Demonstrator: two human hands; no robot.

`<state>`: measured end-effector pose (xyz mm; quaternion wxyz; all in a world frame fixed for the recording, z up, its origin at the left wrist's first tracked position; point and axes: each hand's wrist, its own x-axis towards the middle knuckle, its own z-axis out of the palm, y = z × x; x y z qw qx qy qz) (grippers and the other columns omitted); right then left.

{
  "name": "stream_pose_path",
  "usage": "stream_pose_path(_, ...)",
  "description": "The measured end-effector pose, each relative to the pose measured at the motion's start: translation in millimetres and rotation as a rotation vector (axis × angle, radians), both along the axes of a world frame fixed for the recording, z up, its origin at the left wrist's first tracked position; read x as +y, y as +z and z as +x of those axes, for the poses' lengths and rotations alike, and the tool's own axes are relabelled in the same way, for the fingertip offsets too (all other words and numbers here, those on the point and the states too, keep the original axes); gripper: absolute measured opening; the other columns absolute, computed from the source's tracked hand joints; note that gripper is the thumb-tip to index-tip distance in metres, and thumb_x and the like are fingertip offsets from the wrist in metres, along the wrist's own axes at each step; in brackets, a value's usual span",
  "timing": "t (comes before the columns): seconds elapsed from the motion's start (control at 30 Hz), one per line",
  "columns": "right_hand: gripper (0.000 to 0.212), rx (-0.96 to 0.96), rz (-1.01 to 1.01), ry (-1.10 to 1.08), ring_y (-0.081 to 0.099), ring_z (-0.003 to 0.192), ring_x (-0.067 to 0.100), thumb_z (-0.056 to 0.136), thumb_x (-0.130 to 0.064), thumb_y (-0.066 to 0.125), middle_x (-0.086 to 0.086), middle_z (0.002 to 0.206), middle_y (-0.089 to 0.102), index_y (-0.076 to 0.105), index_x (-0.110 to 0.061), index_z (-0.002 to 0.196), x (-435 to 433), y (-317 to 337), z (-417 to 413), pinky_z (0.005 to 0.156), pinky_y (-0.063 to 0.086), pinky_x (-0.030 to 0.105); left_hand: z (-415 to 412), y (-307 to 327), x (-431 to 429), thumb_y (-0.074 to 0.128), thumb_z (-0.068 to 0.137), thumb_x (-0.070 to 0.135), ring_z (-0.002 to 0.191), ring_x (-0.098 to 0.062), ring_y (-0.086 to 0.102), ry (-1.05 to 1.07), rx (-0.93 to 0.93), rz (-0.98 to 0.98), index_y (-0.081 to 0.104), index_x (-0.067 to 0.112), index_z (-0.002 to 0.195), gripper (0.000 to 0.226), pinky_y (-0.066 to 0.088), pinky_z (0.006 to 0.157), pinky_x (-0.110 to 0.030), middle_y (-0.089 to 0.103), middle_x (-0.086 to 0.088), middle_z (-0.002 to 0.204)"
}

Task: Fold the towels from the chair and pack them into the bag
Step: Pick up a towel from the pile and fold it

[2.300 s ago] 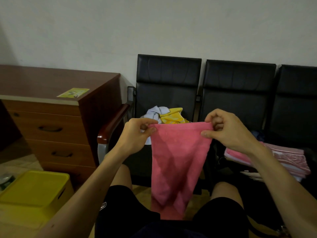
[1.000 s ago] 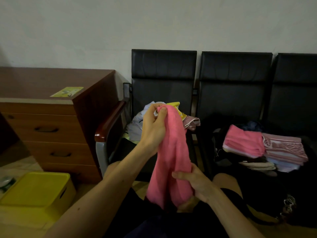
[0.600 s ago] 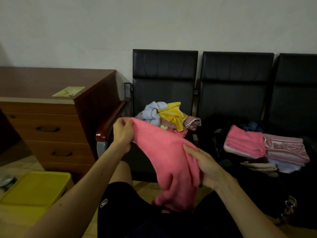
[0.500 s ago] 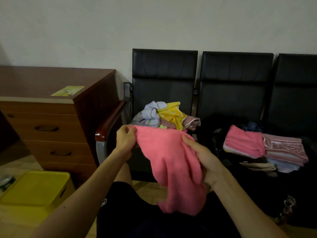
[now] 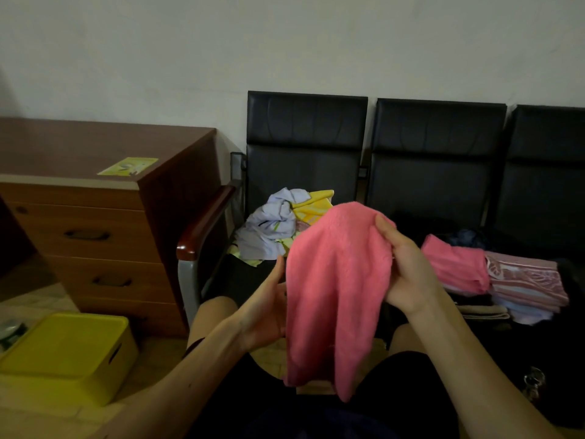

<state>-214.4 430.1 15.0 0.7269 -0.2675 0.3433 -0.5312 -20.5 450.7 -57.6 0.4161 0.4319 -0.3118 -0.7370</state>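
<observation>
Nearest us, the pink towel [image 5: 335, 280] hangs over our lap. Our R hand [image 5: 408, 274] pinches its upper right edge, thumb in front, fingers tucked behind. Our L hand [image 5: 266, 308] is at its left edge, palm up. L fingers are hidden by cloth, so we can't tell if they grip. Behind towel: loose pile [image 5: 278, 226] on chair [image 5: 304, 137], partly covered. Right of towel: folded stack [image 5: 522, 280] on dark bag [image 5: 506, 343], outline hard to make out.

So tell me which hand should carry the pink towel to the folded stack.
Right, likely: the right hand grips the pink towel and is nearest the folded stack; the left hand is farther.
</observation>
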Motion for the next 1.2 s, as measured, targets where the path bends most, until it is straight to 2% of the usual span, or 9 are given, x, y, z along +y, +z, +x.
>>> stream_pose_path(0.07, 0.028, -0.013, 0.0, -0.029, 0.075, 0.086, 0.023, 0.097, -0.033, 0.057, 0.011, 0.1, 0.076, 0.068, -0.012, 0.112, -1.5, -1.4, -2.2, 0.075, 0.054, 0.04, 6.3, -2.0, 0.4, 0.039, 0.076, 0.084, 0.113, -0.033, 0.064, -0.039, 0.015, 0.054, 0.061, 0.006, 0.132, 0.098, 0.053, 0.093, -0.048, 0.064, -0.017, 0.129)
stream_pose_path(0.17, 0.034, -0.019, 0.038, -0.038, 0.074, 0.093, 0.027, 0.098, -0.033, 0.055, 0.014, 0.11, 0.074, 0.065, -0.009, 0.12, -4.0, -5.5, -3.6, 0.077, 0.055, 0.041, 7.1, -2.7, -2.9, 0.035, 0.071, 0.084, 0.106, -0.03, 0.068, -0.095, 0.003, 0.023, 0.062, 0.005, 0.128, 0.102, 0.056, 0.083, -0.042, 0.067, -0.018, 0.126)
stream_pose_path(0.43, 0.033, 0.074, 0.036, -0.033, 0.072, 0.093, 0.024, 0.1, -0.033, 0.054, 0.012, 0.105, 0.075, 0.067, -0.009, 0.116, -6.8, -11.9, -5.7, 0.074, 0.055, 0.037, 7.3, 12.1, 1.5, 0.06, 0.089, 0.03, 0.082, -0.023, 0.073, -0.124, -0.081, -0.175, 0.071, -0.001, 0.107, 0.037, 0.059, 0.07, -0.032, 0.073, -0.018, 0.099)
stream_pose_path(0.63, 0.083, -0.026, 0.0, 0.007, 0.07, 0.105, 0.026, 0.087, -0.076, 0.036, 0.014, 0.117, 0.071, 0.068, -0.008, 0.121, -6.1, -37.7, -4.8, 0.085, 0.054, 0.038, -2.7, 40.7, -12.7, 0.051, 0.099, 0.026, 0.098, -0.021, 0.072, 0.03, -0.072, -0.334, 0.071, 0.008, 0.114, 0.031, 0.059, 0.078, -0.029, 0.073, -0.014, 0.111)
stream_pose_path(0.7, 0.073, -0.036, 0.038, 0.149, 0.07, 0.103, 0.027, 0.086, -0.069, 0.049, 0.014, 0.12, 0.07, 0.069, -0.009, 0.122, 4.1, -60.9, 2.9, 0.082, 0.057, 0.04, -6.7, 53.9, -20.9, 0.05, 0.101, 0.027, 0.096, -0.02, 0.072, 0.067, -0.084, -0.368, 0.071, 0.006, 0.113, 0.032, 0.059, 0.081, -0.029, 0.074, -0.012, 0.11)
stream_pose_path(0.8, 0.069, -0.061, -0.01, 0.229, 0.072, 0.092, 0.026, 0.056, -0.031, 0.094, 0.018, 0.111, 0.071, 0.072, -0.004, 0.115, 6.4, -74.2, -0.2, 0.074, 0.06, 0.037, -4.6, 67.2, -32.1, 0.051, 0.102, 0.026, 0.091, -0.018, 0.072, 0.158, -0.14, -0.413, 0.07, 0.006, 0.11, 0.029, 0.059, 0.082, -0.029, 0.075, -0.009, 0.102)
stream_pose_path(0.97, 0.022, 0.074, -0.176, 0.006, 0.072, 0.085, 0.013, 0.092, -0.014, 0.059, 0.005, 0.102, 0.075, 0.07, -0.013, 0.112, -13.4, -42.3, -12.4, 0.067, 0.058, 0.025, 11.3, 65.7, -41.6, 0.054, 0.101, 0.028, 0.095, -0.013, 0.072, 0.304, -0.319, -0.529, 0.068, 0.013, 0.115, 0.024, 0.058, 0.077, -0.023, 0.076, 0.001, 0.102)
stream_pose_path(1.1, 0.03, 0.386, -0.411, -0.005, 0.069, 0.104, 0.016, 0.095, -0.022, 0.059, 0.001, 0.117, 0.072, 0.062, -0.022, 0.124, -16.8, -31.6, -9.5, 0.074, 0.057, 0.026, 18.0, 63.4, -46.9, 0.051, 0.102, 0.034, 0.101, -0.009, 0.068, 0.354, -0.539, -0.652, 0.066, 0.018, 0.122, 0.03, 0.054, 0.085, -0.025, 0.071, 0.006, 0.107)
stream_pose_path(1.2, 0.061, 0.534, -0.538, 0.109, 0.067, 0.111, 0.013, 0.081, -0.011, 0.074, -0.004, 0.126, 0.066, 0.05, -0.031, 0.133, -16.5, -33.7, -8.1, 0.08, 0.057, 0.028, 21.0, 62.5, -50.8, 0.049, 0.103, 0.034, 0.099, -0.005, 0.066, 0.392, -0.592, -0.668, 0.065, 0.026, 0.113, 0.021, 0.052, 0.085, -0.024, 0.069, 0.009, 0.106)
